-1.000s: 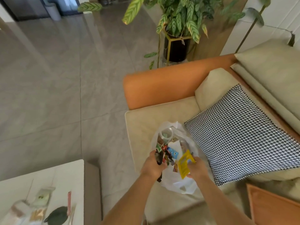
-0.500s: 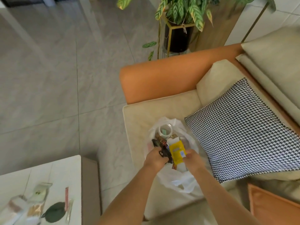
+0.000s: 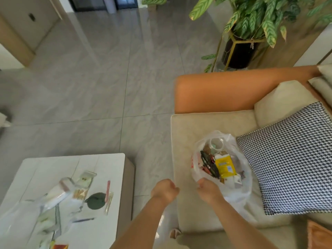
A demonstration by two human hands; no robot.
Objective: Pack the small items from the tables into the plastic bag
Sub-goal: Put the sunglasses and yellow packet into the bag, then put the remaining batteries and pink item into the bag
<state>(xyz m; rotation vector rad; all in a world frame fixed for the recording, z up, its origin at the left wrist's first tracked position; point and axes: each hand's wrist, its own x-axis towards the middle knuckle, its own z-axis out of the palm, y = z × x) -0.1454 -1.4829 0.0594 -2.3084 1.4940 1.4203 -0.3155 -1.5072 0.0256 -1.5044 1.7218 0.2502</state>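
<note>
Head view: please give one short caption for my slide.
Right hand grips the plastic bag of small items on the sofa; left hand curled empty.

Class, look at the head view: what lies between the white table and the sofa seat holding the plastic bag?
Only bare grey floor tile separates the white table from the sofa seat; the left hand hovers above that gap.

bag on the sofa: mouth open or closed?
Open. The plastic bag gapes upward, yellow packet and other items visible inside; right hand grips its rim.
</note>
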